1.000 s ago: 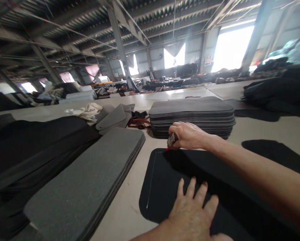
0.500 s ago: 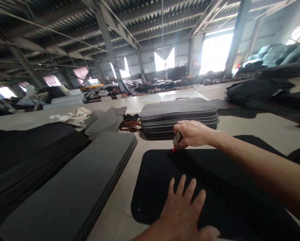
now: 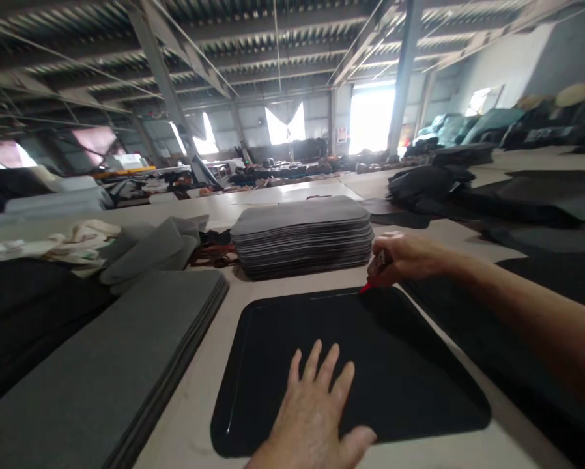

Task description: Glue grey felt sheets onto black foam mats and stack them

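Observation:
A dark rounded-corner panel (image 3: 385, 365) lies flat on the table. My left hand (image 3: 316, 404) rests on it, palm down with fingers spread. At the panel's far edge, my right hand (image 3: 402, 257) grips a red-tipped marking tool (image 3: 379, 264), its tip touching the surface near the far right corner. A thin pale line runs just inside the left edge, and another along the far edge up to the tip. The tool's handle looks brownish and worn, and is partly hidden by my fingers.
Behind the panel stands a stack of grey rounded panels (image 3: 302, 218). Another stack of long dark grey panels (image 3: 141, 339) lies to the left. Dark sheets (image 3: 541, 326) are under my right forearm. Cream cloth (image 3: 77, 244) and bundled dark fabric (image 3: 424, 185) lie farther back on the table (image 3: 185, 391).
My right hand has moved right along the panel's far edge with the marking tool, and a pale line now shows behind it. The view has turned right; my left hand stays spread on the panel.

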A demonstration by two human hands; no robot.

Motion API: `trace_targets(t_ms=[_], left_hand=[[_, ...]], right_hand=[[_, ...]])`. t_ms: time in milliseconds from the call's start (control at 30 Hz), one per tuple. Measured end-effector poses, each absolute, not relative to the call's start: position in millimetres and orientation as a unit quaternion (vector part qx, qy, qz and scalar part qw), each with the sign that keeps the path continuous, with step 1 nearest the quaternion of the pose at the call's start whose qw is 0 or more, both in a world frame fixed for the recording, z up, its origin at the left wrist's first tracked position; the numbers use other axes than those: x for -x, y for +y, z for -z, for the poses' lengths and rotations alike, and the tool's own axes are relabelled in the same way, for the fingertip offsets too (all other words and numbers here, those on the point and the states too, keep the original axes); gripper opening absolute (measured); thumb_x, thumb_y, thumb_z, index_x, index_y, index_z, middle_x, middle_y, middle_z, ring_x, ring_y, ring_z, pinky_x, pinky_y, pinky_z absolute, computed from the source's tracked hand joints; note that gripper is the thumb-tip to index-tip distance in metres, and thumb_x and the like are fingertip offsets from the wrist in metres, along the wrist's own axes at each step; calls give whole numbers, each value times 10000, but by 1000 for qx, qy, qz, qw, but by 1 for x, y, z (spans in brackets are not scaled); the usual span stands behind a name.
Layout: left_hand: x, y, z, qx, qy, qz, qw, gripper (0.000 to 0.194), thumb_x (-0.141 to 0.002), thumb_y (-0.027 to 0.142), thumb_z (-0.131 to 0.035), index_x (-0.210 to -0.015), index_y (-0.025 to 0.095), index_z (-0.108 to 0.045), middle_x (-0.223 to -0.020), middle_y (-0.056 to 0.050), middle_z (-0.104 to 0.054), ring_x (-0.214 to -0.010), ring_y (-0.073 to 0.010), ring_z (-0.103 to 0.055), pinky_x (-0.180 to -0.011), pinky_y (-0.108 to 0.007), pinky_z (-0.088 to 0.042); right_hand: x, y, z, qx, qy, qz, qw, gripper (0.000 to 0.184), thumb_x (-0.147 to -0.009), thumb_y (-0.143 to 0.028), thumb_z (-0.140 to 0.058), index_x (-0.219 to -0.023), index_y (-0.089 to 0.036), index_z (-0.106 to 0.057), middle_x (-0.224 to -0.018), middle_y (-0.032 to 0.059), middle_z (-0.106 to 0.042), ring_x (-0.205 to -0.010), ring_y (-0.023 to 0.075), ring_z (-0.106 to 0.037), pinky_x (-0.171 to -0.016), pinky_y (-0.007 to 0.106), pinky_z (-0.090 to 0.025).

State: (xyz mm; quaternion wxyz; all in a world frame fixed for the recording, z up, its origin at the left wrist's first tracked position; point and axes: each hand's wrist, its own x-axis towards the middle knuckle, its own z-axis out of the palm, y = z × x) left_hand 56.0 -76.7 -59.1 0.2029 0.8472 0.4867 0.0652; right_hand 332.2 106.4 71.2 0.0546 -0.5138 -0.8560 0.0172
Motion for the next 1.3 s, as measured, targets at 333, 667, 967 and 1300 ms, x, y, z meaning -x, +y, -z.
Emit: trace_targets(t_ms=[333, 667, 967, 1300], left_hand=[[-71, -79, 37, -802, 566, 21, 189, 946, -801, 698, -592, -1556, 181, -354, -1667, -139, -212, -1544, -388, -127, -1250, -616, -95], [-34, -46, 11, -790, 609, 29, 55, 778, -855, 567, -602, -1488, 133, -473, -1600, -152, -373, -1462, -362, -342, -1196, -494, -348], [-18, -21, 16, -790, 609, 62, 33, 1034, -724, 823, -582, -1461, 101, -508, -1531, -208, -459, -1377, -423, -439, -1143, -522, -389], [-16, -20, 19, -794, 605, 49, 27, 1031, -731, 841, -557, -1455, 107, -516, -1519, -206, -472, -1365, -418, -447, -1123, -534, -405]], right_hand=[[-406, 94, -53, 584, -807, -5, 92, 399, -714, -438, -660, -1039, -207, -643, -980, 64, -638, -817, 223, -602, -651, 292, -390], [-416, 90, -44, 586, -802, 0, 117, 389, -748, -420, -650, -1071, -203, -660, -1017, 81, -650, -851, 236, -604, -656, 290, -389], [-419, 61, -64, 607, -788, -64, 77, 366, -688, -301, -650, -1036, -190, -661, -917, 56, -675, -798, 228, -620, -603, 274, -365], [-434, -10, -61, 608, -777, -139, 85, 361, -687, -332, -655, -1026, -207, -652, -919, 26, -668, -834, 237, -628, -656, 282, -427]])
